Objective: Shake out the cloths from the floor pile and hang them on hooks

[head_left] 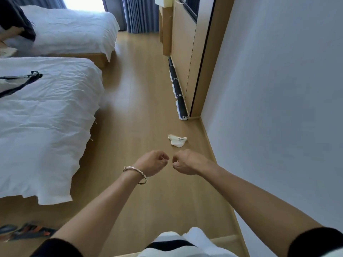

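Both arms are stretched out in front, and the left hand (pixel 155 162) and right hand (pixel 185 162) sit knuckle to knuckle, almost touching. Each is clenched into a loose fist with nothing visible inside it. No fabric hangs from either one, so I read this as the gap between cloths, with the hands about to go for the next piece. That piece looks to be the small white cloth (pixel 177 140), crumpled on the floor (pixel 141 108) just beyond the right hand's knuckles. Further out past it, rolled cloths (pixel 178 93) in dark and white lie in a line along the foot of the cabinet (pixel 185 52). The next move calls for a bend down, opening the fingers and pinching the crumpled piece by an edge or two corners so it can be snapped open. Back near the body, below both forearms, a black-and-white cloth (pixel 185 242) is cut off by the bottom edge, so I cannot tell whether it hangs on something or lies in a heap. No hooks show anywhere. They may be behind the camera or on the wall (pixel 278 108) to the right of the right arm, out of view. The fingertips curl away from the lens, so a tiny thing pinched there could not be ruled out. A bracelet (pixel 135 173) rings the left wrist, and a bed (pixel 46 117) lies off to the left of the left arm.
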`<state>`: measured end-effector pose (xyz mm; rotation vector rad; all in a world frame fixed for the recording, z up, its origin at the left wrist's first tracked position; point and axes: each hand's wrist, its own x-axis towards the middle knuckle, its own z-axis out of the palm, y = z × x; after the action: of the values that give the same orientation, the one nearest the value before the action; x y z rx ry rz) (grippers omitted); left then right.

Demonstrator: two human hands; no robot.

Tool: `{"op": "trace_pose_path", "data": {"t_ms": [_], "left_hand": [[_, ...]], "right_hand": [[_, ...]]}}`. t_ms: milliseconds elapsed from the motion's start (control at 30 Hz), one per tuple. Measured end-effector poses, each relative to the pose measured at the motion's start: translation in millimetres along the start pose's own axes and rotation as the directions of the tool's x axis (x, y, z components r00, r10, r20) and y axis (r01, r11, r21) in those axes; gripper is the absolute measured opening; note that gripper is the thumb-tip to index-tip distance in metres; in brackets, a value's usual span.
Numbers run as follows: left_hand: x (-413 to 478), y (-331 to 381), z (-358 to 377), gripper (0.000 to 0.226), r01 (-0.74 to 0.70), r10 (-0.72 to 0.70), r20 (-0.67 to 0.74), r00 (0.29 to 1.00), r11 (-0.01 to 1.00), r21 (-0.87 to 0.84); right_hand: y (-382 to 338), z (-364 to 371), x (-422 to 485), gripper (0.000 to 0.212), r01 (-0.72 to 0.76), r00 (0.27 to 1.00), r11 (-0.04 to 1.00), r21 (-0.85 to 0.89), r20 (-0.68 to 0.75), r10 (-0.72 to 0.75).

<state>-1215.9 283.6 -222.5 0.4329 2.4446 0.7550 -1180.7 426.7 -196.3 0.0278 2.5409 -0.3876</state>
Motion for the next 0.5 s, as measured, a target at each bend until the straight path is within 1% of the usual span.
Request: {"op": "trace_pose_path", "data": {"t_ms": [100, 200, 267, 333, 400, 500], "left_hand": [[45, 3, -16, 0.025, 0.005, -0.005, 0.021, 1.000, 1.000, 0.004], [95, 6, -33, 0.027, 0.023, -0.024, 0.017, 1.000, 1.000, 0.018], [135, 6, -46, 0.027, 0.041, -0.041, 0.012, 0.999, 0.999, 0.025], [182, 4, -60, 0.028, 0.064, -0.064, -0.002, 0.998, 0.998, 0.021], [235, 2, -72, 0.029, 0.098, -0.098, -0.027, 0.995, 0.995, 0.001], [317, -1, -84, 0.030, 0.204, -0.209, -0.081, 0.975, 0.977, -0.065]], "right_hand": [[15, -27, 45, 0.035, 0.005, 1.000, 1.000, 0.029, -0.003, -0.005], [32, -52, 100, 0.032, 0.027, 1.000, 0.999, 0.021, 0.006, -0.027], [40, -70, 143, 0.032, 0.051, 0.998, 0.999, 0.015, 0.034, -0.052], [51, -90, 194, 0.033, 0.074, 0.997, 0.997, 0.011, 0.032, -0.074], [66, -110, 249, 0.033, 0.093, 0.996, 0.996, 0.009, 0.018, -0.093], [100, -136, 329, 0.035, 0.092, 0.994, 0.994, 0.052, 0.047, -0.095]]}}
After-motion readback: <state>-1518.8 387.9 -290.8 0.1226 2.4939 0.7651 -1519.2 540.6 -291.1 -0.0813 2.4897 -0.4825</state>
